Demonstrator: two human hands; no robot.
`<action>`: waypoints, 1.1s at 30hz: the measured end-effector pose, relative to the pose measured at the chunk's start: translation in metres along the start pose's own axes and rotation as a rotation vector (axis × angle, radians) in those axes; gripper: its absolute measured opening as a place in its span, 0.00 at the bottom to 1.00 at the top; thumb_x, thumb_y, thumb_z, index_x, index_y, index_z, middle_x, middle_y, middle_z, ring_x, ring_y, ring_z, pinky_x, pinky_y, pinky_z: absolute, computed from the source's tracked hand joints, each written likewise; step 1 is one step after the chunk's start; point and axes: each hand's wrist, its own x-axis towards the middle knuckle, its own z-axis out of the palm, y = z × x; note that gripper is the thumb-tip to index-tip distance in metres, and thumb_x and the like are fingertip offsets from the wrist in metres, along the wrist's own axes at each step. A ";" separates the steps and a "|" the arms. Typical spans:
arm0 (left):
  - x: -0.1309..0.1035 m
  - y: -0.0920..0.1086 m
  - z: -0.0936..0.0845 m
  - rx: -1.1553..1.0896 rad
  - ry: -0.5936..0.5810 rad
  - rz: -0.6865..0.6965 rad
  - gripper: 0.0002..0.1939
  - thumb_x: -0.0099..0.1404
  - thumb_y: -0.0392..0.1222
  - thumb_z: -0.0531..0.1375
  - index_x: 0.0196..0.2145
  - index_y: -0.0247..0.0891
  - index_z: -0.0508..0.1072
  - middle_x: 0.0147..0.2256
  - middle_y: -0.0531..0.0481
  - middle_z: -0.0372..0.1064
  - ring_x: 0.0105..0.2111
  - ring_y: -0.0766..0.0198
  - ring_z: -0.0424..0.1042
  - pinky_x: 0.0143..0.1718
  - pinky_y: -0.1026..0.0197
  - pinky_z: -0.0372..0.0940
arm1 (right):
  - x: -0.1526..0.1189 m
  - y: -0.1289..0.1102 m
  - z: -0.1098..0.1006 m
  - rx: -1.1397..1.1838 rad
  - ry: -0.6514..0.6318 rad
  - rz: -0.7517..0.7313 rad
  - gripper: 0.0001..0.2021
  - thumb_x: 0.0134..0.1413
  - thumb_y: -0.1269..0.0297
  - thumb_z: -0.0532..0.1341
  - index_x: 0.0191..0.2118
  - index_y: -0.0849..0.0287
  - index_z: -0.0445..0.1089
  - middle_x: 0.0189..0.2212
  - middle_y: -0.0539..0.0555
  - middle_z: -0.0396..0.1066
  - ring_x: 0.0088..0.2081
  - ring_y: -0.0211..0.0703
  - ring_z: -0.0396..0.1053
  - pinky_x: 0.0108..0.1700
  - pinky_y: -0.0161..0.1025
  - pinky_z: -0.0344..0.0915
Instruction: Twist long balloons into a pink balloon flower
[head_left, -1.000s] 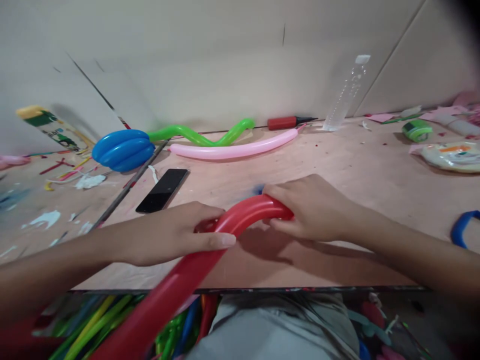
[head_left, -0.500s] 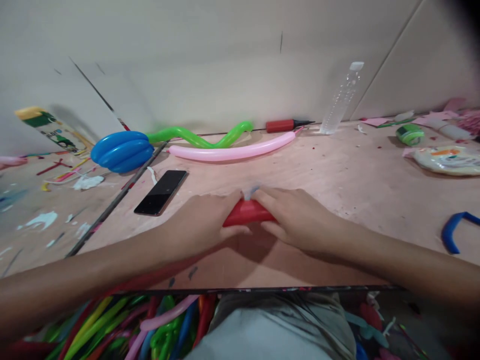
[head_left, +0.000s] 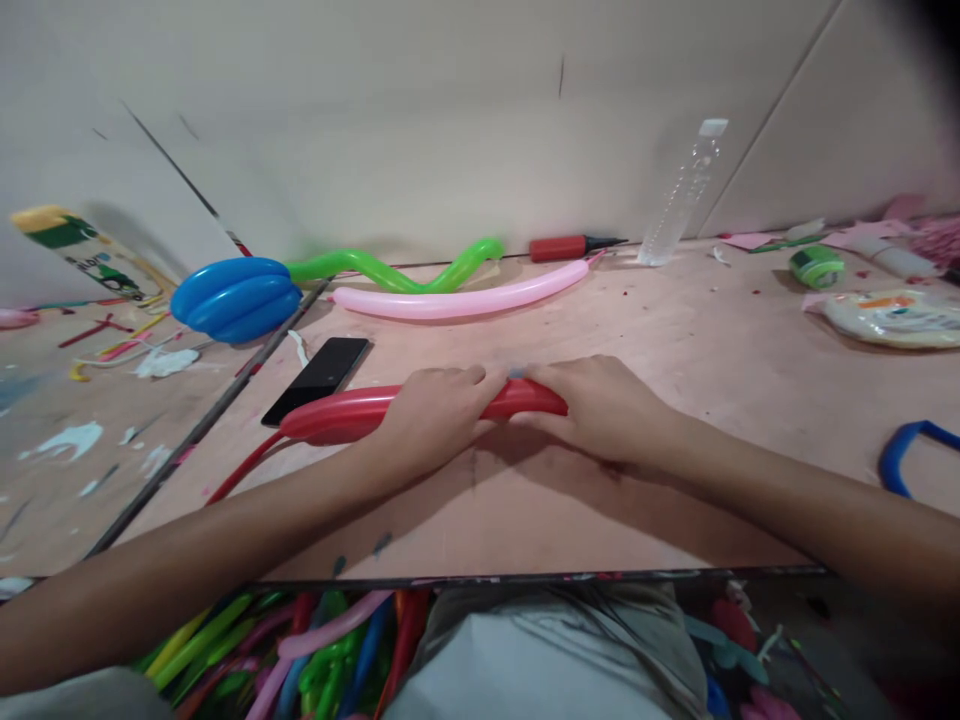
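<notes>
While the red balloon (head_left: 337, 414) stretches sideways over the table (head_left: 697, 375) before you, your left hand (head_left: 435, 415) and right hand (head_left: 604, 412) are both curled around it, close together; beyond lie a black phone (head_left: 322, 374) and a pink balloon (head_left: 465, 303).

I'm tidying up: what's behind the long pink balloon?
A bent green balloon and, rightward, a red black-tipped tool. The pink balloon hides the strip of table directly beyond it.

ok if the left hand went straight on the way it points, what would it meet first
Probably the right hand, on the same red balloon just ahead; the exact gap between the hands is hard to judge.
</notes>
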 end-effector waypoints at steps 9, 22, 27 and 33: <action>-0.002 -0.004 0.012 0.037 -0.018 0.080 0.09 0.73 0.45 0.55 0.48 0.41 0.68 0.37 0.47 0.78 0.36 0.54 0.77 0.31 0.58 0.62 | 0.002 0.006 0.011 -0.050 -0.036 -0.118 0.16 0.69 0.52 0.54 0.41 0.55 0.74 0.39 0.54 0.80 0.38 0.48 0.75 0.36 0.39 0.55; 0.000 -0.002 0.011 -0.002 -0.081 0.061 0.14 0.75 0.50 0.53 0.50 0.40 0.67 0.39 0.44 0.78 0.37 0.50 0.79 0.30 0.58 0.64 | 0.001 0.004 0.011 -0.083 -0.045 -0.076 0.15 0.68 0.52 0.55 0.39 0.57 0.72 0.36 0.56 0.79 0.34 0.48 0.74 0.33 0.39 0.54; 0.000 -0.002 0.014 0.006 -0.093 0.107 0.09 0.74 0.43 0.54 0.49 0.40 0.67 0.37 0.46 0.78 0.35 0.52 0.79 0.30 0.59 0.63 | 0.000 -0.002 0.007 -0.079 -0.089 -0.061 0.16 0.67 0.53 0.56 0.39 0.58 0.74 0.37 0.57 0.80 0.35 0.49 0.74 0.34 0.40 0.56; 0.000 -0.005 0.013 0.010 -0.033 0.102 0.16 0.74 0.52 0.54 0.50 0.39 0.68 0.39 0.44 0.78 0.37 0.50 0.78 0.32 0.57 0.65 | 0.001 -0.002 0.005 -0.062 -0.066 -0.037 0.17 0.66 0.49 0.57 0.41 0.58 0.73 0.38 0.57 0.79 0.35 0.49 0.74 0.34 0.39 0.56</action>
